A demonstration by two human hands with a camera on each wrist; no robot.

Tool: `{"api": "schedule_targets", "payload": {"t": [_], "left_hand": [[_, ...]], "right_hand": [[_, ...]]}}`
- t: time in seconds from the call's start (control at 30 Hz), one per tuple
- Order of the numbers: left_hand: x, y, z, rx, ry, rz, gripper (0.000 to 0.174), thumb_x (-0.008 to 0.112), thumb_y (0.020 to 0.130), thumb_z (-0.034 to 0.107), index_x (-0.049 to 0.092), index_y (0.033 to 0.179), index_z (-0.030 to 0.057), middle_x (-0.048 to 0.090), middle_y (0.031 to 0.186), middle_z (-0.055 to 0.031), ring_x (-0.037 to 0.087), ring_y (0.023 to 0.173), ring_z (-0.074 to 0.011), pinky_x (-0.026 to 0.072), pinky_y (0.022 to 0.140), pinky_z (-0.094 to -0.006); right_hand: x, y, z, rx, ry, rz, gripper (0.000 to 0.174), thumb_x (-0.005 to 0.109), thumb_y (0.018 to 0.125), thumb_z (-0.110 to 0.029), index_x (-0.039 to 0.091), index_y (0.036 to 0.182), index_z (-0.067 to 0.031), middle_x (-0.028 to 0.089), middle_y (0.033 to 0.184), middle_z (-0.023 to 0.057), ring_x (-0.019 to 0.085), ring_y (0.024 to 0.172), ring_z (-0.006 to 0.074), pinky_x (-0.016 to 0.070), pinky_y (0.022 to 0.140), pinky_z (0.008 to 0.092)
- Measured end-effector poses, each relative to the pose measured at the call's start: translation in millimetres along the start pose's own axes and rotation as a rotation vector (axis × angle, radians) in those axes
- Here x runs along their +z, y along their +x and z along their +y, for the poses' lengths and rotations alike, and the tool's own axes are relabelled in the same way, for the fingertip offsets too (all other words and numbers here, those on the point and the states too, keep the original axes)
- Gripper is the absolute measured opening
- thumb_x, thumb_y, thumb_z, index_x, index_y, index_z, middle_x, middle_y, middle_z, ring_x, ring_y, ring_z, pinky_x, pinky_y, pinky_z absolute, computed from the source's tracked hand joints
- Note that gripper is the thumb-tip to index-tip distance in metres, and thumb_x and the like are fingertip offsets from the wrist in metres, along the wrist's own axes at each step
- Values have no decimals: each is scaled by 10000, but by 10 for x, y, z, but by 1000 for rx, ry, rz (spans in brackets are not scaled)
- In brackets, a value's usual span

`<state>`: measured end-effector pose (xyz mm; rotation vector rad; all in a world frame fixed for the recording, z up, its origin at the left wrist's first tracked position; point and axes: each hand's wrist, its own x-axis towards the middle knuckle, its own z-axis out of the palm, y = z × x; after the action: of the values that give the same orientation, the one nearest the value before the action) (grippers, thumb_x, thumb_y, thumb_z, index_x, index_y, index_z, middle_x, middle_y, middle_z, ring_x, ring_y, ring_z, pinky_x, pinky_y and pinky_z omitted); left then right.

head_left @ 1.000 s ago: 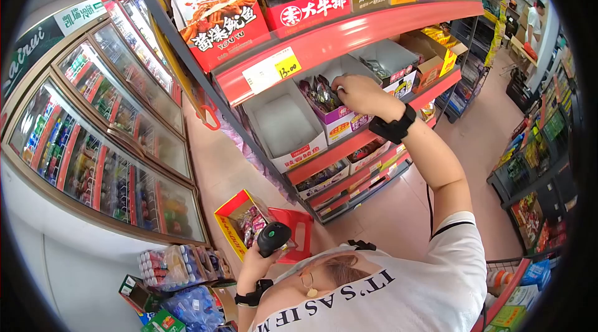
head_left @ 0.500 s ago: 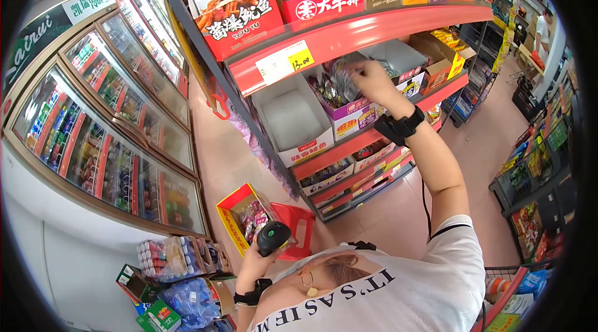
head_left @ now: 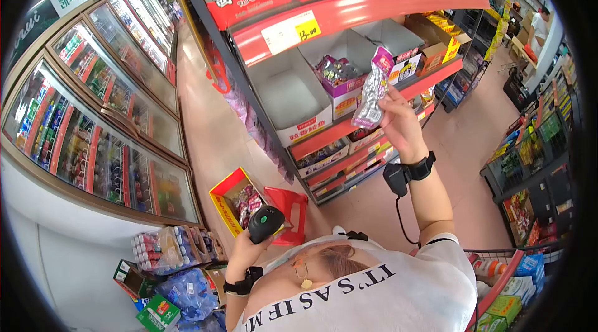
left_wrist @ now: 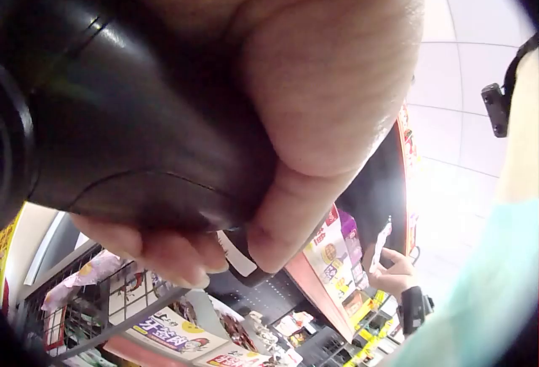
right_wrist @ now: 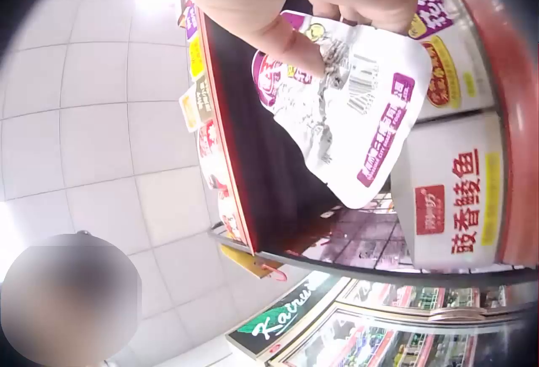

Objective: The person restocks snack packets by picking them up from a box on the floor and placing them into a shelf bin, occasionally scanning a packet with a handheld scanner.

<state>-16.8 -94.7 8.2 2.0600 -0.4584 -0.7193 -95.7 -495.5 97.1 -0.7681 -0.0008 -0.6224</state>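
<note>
My right hand (head_left: 403, 125) pinches a purple and silver snack packet (head_left: 375, 88) between thumb and fingers, in front of the shelf. In the right wrist view the packet's (right_wrist: 383, 123) back shows a barcode and a purple label strip. Behind it on the shelf stands a white and purple carton (head_left: 346, 104) holding more shiny packets (head_left: 338, 72). Low in front of my body, my left hand (head_left: 245, 251) grips a black handheld scanner (head_left: 266, 222). Its dark housing (left_wrist: 135, 123) fills much of the left wrist view, fingers curled around it.
A white carton (head_left: 305, 129) stands left of the purple one; a red shelf edge (head_left: 367, 11) runs above. A red-yellow box (head_left: 225, 212) of packets sits low by a red stool (head_left: 298, 213). Glass-door fridges (head_left: 106, 126) line the left; a loaded cart (head_left: 514, 285) stands at right.
My right hand has drawn a packet out of the purple carton and brought it down and toward me, in front of the shelf. My left hand keeps hold of the scanner.
</note>
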Motion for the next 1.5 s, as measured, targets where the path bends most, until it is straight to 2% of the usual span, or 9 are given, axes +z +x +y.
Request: {"api": "schedule_targets", "payload": {"t": [0.13,0.23,0.3,0.37,0.5,0.77,0.87,0.93,1.5], "left_hand": [[-95,-35,66,-1,30,5,280,738,730,124,655,977,22,643,751,-27,580,654,-96,469,606,-263],[-145,-50,-29,-33,45,12,247,732,732,118,662,948,20,621,694,-13,563,607,-90,452,561,-257],[-178,-82,-87,31,-6,28,275,727,757,149,654,981,8,643,744,-57,579,684,-122,478,669,-292],[-253,-124,-134,-28,19,32,277,729,757,156,656,979,6,651,759,-61,583,702,-125,479,684,-295],[-374,-226,-176,-56,2,68,281,730,757,168,660,971,1,664,783,-70,589,730,-124,478,706,-297],[-528,-339,-328,-44,-52,86,284,725,756,172,657,968,-4,669,800,-88,597,753,-122,479,712,-303],[-585,-361,-437,-96,-15,74,302,727,751,185,651,969,-10,667,790,-92,597,745,-127,478,709,-305],[-615,-375,-480,-20,-9,114,211,716,756,109,621,901,-10,608,689,-26,553,615,-90,456,577,-264],[-1102,-530,-884,-140,0,113,256,724,754,201,646,871,-12,620,655,-76,577,607,-144,464,597,-301]], "right_hand": [[88,-277,360,86,-39,60,354,556,793,72,543,1142,17,644,1030,81,625,960,162,492,858,280],[114,-503,627,290,-235,-14,360,577,780,70,542,1135,20,629,1083,96,621,980,174,485,866,304],[160,-633,888,405,-211,-47,428,587,757,86,525,1175,14,621,1098,88,611,1000,165,483,853,286],[347,-755,1151,471,-144,-84,476,574,756,75,501,1219,-12,613,1105,65,596,980,145,464,864,287],[362,-838,1790,529,-218,-107,504,563,750,77,481,1240,-11,596,1140,62,570,1015,143,451,887,304],[255,-728,2868,610,-225,-160,389,532,745,35,537,1132,4,605,1022,55,568,937,153,444,842,297],[337,-734,3038,691,-259,-160,417,520,744,62,518,1157,4,610,1060,70,593,961,175,472,847,311],[484,-737,3031,869,-183,-180,430,504,742,83,507,1164,0,617,1055,70,610,959,188,485,856,315],[862,-774,3707,885,-139,-262,382,517,754,73,503,1133,24,612,1033,120,631,934,250,514,843,380]]}}
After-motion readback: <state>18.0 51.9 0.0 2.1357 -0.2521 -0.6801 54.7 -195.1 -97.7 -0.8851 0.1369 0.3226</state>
